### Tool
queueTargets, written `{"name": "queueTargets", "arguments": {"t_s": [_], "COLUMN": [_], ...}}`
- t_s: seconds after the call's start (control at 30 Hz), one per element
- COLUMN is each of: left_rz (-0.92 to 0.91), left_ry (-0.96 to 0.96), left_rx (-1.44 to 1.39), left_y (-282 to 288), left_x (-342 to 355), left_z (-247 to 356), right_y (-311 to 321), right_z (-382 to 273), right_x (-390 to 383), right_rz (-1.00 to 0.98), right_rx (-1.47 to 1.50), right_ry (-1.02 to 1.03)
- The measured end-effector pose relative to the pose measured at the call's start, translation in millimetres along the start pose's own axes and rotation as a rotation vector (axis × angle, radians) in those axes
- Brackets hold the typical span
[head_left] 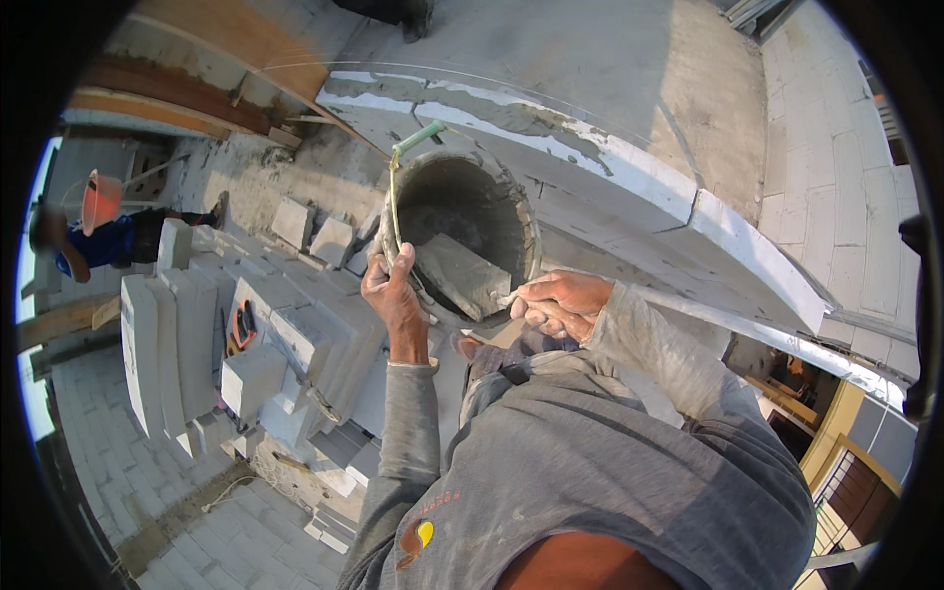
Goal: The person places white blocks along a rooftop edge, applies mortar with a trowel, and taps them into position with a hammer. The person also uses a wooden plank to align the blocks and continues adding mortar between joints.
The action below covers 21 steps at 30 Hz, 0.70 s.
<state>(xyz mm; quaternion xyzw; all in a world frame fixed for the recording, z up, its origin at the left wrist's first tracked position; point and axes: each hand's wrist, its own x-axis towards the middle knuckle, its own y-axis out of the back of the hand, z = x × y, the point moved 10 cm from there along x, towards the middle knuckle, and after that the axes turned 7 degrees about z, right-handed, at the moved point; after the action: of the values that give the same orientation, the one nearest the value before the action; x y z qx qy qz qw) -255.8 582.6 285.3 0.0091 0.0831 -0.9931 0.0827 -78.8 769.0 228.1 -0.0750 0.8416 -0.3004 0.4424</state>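
Observation:
A dark, mortar-crusted bucket (534, 228) is tilted in front of my body, its mouth facing me. My left hand (393, 295) is closed on the near left part of its rim, thumb up. The bucket's wire handle with a pale green grip (420, 137) rests along the left and far side of the rim. My right hand (565, 303) wraps round the handle of a trowel at the bucket's near right edge. The broad, grey-coated trowel blade (464, 276) points left into the bucket. What lies deep inside the bucket is in shadow.
Just beyond the bucket runs a low wall of white blocks (639, 177), with grey mortar along its top and a string above. Stacked blocks (177, 334) stand at left, with orange-and-black pliers (242, 324) among them. Far left, a person in blue (98, 241) is beside an orange bucket (101, 202).

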Motion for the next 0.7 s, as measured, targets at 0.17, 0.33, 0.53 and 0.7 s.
{"name": "queueTargets", "arguments": {"t_s": [0.17, 0.33, 0.53, 0.7], "left_rz": [0.081, 0.105, 0.132, 0.190], "left_ry": [0.220, 0.266, 0.287, 0.289], "left_rx": [-0.240, -0.221, -0.131, -0.138], "left_y": [11, 28, 64, 104], "left_x": [-12, -25, -35, -41], "left_z": [-12, -18, -32, -33], "right_y": [81, 175, 206, 199], "right_z": [-50, -126, -115, -64], "right_x": [-54, -116, -110, -75], "right_rz": [0.270, 1.013, 1.332, 1.578], "right_rx": [-0.262, -1.288, -1.521, -1.272], "right_ry": [0.230, 0.616, 0.712, 0.735]}}
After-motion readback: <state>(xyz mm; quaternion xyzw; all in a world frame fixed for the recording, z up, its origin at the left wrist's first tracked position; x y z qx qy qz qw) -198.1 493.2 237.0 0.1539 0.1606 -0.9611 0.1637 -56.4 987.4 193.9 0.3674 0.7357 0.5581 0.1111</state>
